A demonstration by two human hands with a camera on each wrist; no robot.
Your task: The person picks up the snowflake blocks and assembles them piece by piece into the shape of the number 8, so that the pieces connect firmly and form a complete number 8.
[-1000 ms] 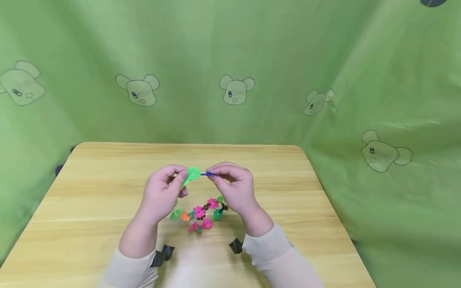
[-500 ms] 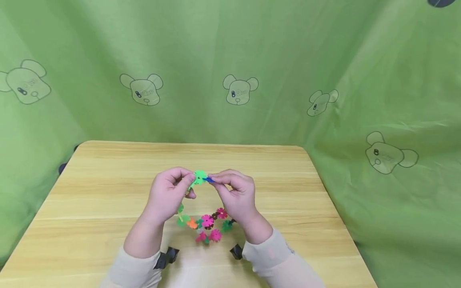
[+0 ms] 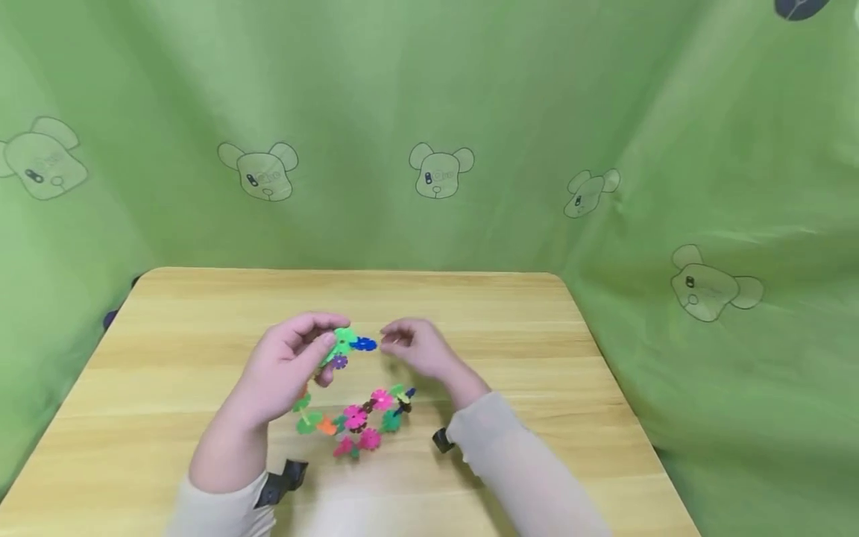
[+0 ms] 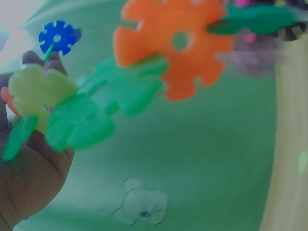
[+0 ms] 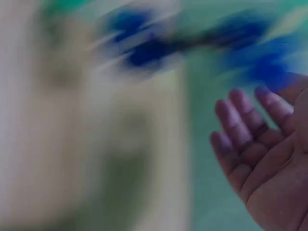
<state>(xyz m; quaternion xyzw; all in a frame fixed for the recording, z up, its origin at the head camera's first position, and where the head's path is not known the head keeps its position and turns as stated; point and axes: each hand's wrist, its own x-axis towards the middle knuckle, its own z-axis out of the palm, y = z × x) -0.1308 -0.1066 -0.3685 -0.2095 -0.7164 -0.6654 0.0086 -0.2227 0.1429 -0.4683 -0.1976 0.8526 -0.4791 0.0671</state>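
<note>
My left hand point(image 3: 285, 369) pinches a bright green snowflake disc point(image 3: 344, 339) between thumb and fingers above the table. A blue snowflake disc point(image 3: 365, 344) is slotted into its right side, and a purple disc point(image 3: 340, 362) shows just below. From this hand a linked chain of discs trails down, with pink discs point(image 3: 355, 416) among its colours. In the left wrist view an orange disc point(image 4: 144, 45) and a pale yellow-green disc point(image 4: 33, 89) belong to it. My right hand point(image 3: 426, 350) is just right of the blue disc, fingers loosely bent around nothing; the right wrist view is blurred.
The wooden table point(image 3: 537, 373) has rounded far corners. Green curtains point(image 3: 356, 209) printed with bear heads surround it at the back and sides. Black wrist camera mounts point(image 3: 282, 483) jut inward from both cuffs.
The right hand has let go of the blue disc and drawn slightly away. That disc now stays attached to the green one, which the left hand has shifted left and lower.
</note>
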